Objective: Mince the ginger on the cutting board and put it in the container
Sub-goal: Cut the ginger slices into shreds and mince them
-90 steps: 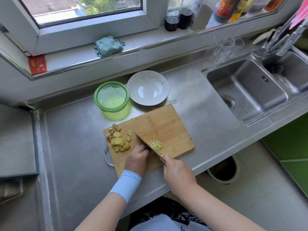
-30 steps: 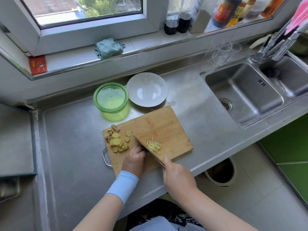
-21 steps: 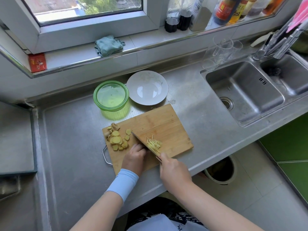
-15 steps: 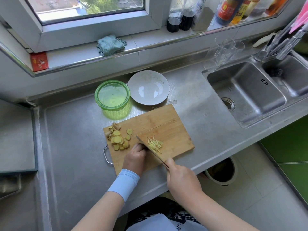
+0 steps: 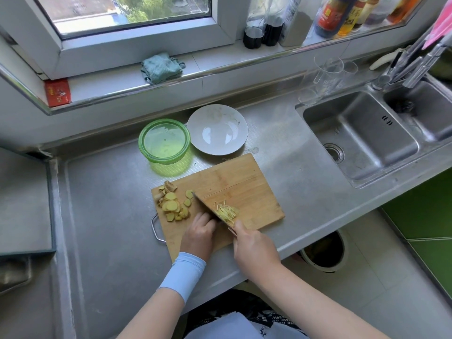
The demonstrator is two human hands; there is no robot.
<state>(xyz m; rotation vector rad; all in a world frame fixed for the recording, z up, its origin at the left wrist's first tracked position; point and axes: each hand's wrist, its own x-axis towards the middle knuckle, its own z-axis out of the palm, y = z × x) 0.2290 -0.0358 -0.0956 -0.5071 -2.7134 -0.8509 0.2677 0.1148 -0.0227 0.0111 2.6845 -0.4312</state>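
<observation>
A wooden cutting board (image 5: 234,182) lies on the steel counter. Round ginger slices (image 5: 172,204) are piled at its left end. A small heap of thin ginger strips (image 5: 227,211) lies to the right of the knife (image 5: 208,207). My right hand (image 5: 254,245) grips the knife handle, with the blade slanting across the board. My left hand (image 5: 199,232) sits with curled fingers against the blade's left side, on ginger hidden beneath it. A green container (image 5: 164,140) stands behind the board.
A white plate (image 5: 219,129) sits beside the green container. The sink (image 5: 359,135) with glasses (image 5: 327,74) at its back edge is to the right. A bin (image 5: 322,250) stands on the floor below the counter edge. A teal cloth (image 5: 161,67) lies on the windowsill.
The knife has kept chopping up and down in the same spot next to my left hand. The heap of strips on its right has grown slightly. The board and container stay put.
</observation>
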